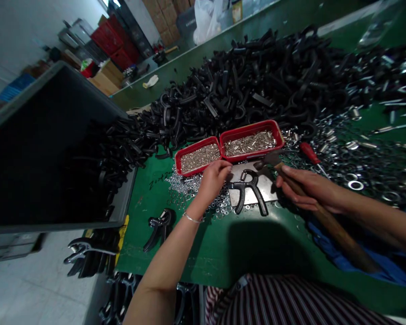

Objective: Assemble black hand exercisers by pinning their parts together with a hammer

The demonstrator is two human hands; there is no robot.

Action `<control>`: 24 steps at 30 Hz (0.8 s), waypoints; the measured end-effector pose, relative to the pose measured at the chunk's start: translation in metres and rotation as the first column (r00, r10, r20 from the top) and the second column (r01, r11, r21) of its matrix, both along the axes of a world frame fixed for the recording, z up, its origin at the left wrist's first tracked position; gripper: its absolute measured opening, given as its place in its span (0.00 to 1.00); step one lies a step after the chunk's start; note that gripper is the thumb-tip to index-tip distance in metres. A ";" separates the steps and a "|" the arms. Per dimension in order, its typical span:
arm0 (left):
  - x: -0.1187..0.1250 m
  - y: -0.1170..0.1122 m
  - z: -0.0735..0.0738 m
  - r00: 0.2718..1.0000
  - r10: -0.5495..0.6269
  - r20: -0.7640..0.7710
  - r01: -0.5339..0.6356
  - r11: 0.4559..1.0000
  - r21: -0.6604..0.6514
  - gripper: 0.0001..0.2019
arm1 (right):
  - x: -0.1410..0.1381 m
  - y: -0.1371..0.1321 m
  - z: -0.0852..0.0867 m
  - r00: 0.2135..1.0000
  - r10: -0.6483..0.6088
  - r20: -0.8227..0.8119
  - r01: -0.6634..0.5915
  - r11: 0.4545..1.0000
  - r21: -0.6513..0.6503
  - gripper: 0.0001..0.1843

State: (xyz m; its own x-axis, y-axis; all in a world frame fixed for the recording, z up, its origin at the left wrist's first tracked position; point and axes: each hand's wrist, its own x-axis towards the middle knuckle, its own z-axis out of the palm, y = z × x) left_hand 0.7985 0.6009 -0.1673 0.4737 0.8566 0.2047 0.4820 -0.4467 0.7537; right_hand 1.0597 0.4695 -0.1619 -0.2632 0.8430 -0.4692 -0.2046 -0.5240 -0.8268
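Observation:
A black spring clamp (252, 187) lies on a small metal plate (237, 174), its two handles pointing toward me. My left hand (214, 178) is at the clamp's left side, thumb and fingers pinched together above the plate's edge. Whatever sits between those fingertips is too small to make out. My right hand (302, 187) is wrapped round the wooden handle of a hammer (328, 221). The hammer's head hangs just above the right part of the plate, near the clamp. Another spring clamp (159, 228) rests on the green table to the left.
Two red trays (250, 144) of small metal pins and bits stand behind the plate. Black clamp parts (237, 85) are heaped beyond. Loose washers (186, 189), springs and a red screwdriver (309, 153) lie around. A large grey bin (122, 223) is at left.

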 end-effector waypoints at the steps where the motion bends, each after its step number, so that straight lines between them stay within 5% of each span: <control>1: 0.010 -0.006 -0.004 0.999 -0.039 -0.013 0.038 0.998 -0.041 0.03 | 0.003 -0.001 -0.005 0.999 -0.027 -0.040 0.026 0.999 -0.028 0.26; 7: 0.041 -0.008 -0.018 0.991 -0.051 -0.123 0.043 0.997 -0.067 0.04 | 0.018 -0.006 -0.035 0.974 -0.095 -0.208 0.073 0.991 -0.112 0.25; 15: 0.047 -0.003 -0.019 0.965 -0.054 -0.257 0.056 0.998 0.002 0.05 | 0.024 -0.001 -0.046 0.968 -0.106 -0.227 0.079 0.989 -0.125 0.27; 19: 0.049 -0.011 -0.017 0.882 -0.058 -0.467 0.164 0.968 0.191 0.06 | 0.021 -0.002 -0.037 0.981 -0.105 -0.162 0.090 0.991 -0.098 0.20; 24: 0.047 -0.017 -0.023 0.733 -0.024 -0.680 0.413 0.810 0.417 0.08 | 0.021 0.000 -0.001 1.000 0.022 0.020 -0.023 0.999 0.048 0.21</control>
